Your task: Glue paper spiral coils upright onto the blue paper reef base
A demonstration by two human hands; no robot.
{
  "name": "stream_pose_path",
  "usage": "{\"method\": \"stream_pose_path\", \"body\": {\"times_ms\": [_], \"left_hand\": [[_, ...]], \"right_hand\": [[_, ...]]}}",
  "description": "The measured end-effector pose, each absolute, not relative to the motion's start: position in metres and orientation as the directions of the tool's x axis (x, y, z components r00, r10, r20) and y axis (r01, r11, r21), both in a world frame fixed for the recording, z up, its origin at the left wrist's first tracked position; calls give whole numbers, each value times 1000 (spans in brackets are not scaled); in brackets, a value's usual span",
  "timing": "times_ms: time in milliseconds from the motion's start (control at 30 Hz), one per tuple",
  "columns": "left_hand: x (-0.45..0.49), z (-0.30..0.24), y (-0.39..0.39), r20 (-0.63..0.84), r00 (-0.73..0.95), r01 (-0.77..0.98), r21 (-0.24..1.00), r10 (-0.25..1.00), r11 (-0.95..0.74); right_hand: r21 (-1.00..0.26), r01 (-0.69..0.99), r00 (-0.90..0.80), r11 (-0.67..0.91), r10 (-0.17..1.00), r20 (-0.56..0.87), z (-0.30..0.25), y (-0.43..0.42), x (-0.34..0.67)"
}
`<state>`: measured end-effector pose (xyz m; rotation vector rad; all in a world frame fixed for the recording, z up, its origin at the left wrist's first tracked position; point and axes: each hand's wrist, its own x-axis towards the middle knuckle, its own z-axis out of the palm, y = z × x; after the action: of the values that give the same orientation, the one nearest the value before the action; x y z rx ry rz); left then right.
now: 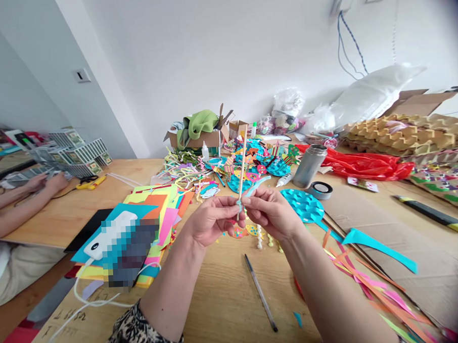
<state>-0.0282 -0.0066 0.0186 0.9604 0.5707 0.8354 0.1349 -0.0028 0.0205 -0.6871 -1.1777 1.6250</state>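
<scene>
My left hand (210,220) pinches a thin wooden stick (244,163) near its lower end, and the stick stands almost upright. A narrow light-blue strip (258,185) is wound around the stick low down, its free end pointing up to the right. That strip is pinched between the fingers of my right hand (271,212), right beside the left. Whether it is paper or fuzzy wire I cannot tell. Below the hands lie patterned yellow and pink paper pieces (254,230) and curled pale strips (259,237), partly hidden.
A pen (260,291) lies in front. Coloured paper (166,219) and a white power bank (112,233) are left; a person's hands (55,181) work beyond. Right are a blue bumpy disc (302,205), a metal flask (310,166), a cutter (433,213) and egg trays (405,133).
</scene>
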Motion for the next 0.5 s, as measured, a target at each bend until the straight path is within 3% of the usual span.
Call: {"method": "stream_pose_path", "body": {"times_ms": [133, 300, 500], "left_hand": [[-24, 17, -7, -64, 597, -390, 848, 799, 359], [-12, 17, -12, 32, 288, -271, 961, 957, 49], [-7, 11, -12, 203, 75, -1, 979, 976, -204]], "right_hand": [[-923, -380, -369, -66, 926, 85, 20, -1, 137], [-961, -237, -142, 140, 974, 177, 18, 0, 135], [-962, -128, -88, 240, 964, 252, 17, -4, 129]]}}
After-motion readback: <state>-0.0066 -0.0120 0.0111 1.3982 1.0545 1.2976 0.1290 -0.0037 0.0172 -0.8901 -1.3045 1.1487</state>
